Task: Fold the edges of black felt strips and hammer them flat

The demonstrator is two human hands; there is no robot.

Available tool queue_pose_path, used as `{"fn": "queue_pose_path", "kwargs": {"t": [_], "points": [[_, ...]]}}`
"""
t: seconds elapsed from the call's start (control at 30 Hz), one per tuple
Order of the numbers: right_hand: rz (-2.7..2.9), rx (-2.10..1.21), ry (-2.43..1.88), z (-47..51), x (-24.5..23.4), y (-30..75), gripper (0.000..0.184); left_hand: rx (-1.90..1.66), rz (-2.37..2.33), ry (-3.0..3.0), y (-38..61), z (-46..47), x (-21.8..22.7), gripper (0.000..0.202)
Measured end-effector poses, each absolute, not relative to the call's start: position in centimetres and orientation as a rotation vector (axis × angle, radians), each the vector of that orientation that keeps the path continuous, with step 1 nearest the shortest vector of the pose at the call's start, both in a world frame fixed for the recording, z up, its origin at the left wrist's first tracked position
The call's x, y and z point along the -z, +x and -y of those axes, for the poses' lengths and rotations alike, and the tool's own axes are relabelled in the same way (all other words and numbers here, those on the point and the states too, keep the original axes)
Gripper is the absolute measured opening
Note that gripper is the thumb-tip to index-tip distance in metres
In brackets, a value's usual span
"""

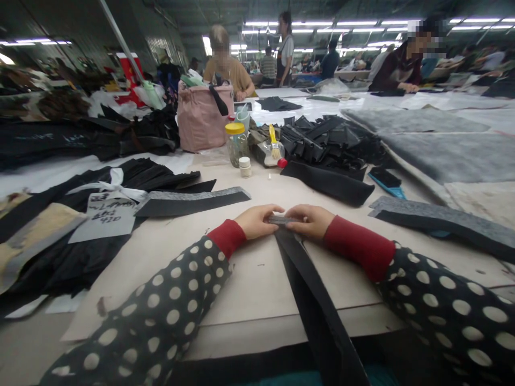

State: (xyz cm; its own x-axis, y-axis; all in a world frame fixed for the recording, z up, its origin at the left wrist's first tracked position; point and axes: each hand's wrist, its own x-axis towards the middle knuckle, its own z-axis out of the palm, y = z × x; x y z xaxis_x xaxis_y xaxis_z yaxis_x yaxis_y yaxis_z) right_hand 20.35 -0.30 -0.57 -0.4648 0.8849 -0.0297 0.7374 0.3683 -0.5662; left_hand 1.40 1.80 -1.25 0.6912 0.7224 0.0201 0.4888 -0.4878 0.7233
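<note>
Both hands meet over the pale work board, pinching the far end of a long black fabric strip (308,279). My left hand (257,221) closes its thumb and fingers on the left side of that end. On the right side, my right hand (311,221) grips it the same way. Between the fingertips the end shows a grey edge, which looks folded. From there the strip runs down toward me and over the board's near edge. Left of my hands lies a black and grey fabric strip (193,201).
Black fabric pieces with a handwritten tag (104,217) lie at left. Beyond my hands stand a yellow-lidded jar (237,145), a small white bottle (245,167), a yellow brush (274,142) and a pink bag (203,118). Black pieces (322,139) are heaped behind. Other people work farther back.
</note>
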Motion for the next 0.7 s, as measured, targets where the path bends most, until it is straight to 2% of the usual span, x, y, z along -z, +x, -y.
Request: {"fn": "queue_pose_path", "kwargs": {"t": [0.23, 0.43, 0.7], "points": [[2.421, -0.495, -1.268, -0.3, 2.4, 19.8, 0.025, -0.474, -1.06, 2.403, 1.4, -1.9, 1.3, 0.026], [2.394, -0.417, -1.251, 0.1, 2.4, 19.9, 0.031, -0.552, -1.063, 2.514, 1.2, -1.7, 1.2, 0.023], [2.402, -0.383, -1.26, 0.2, 2.3, 19.8, 0.023, -0.414, -1.037, 2.644, 1.1, -1.5, 0.5, 0.012]]}}
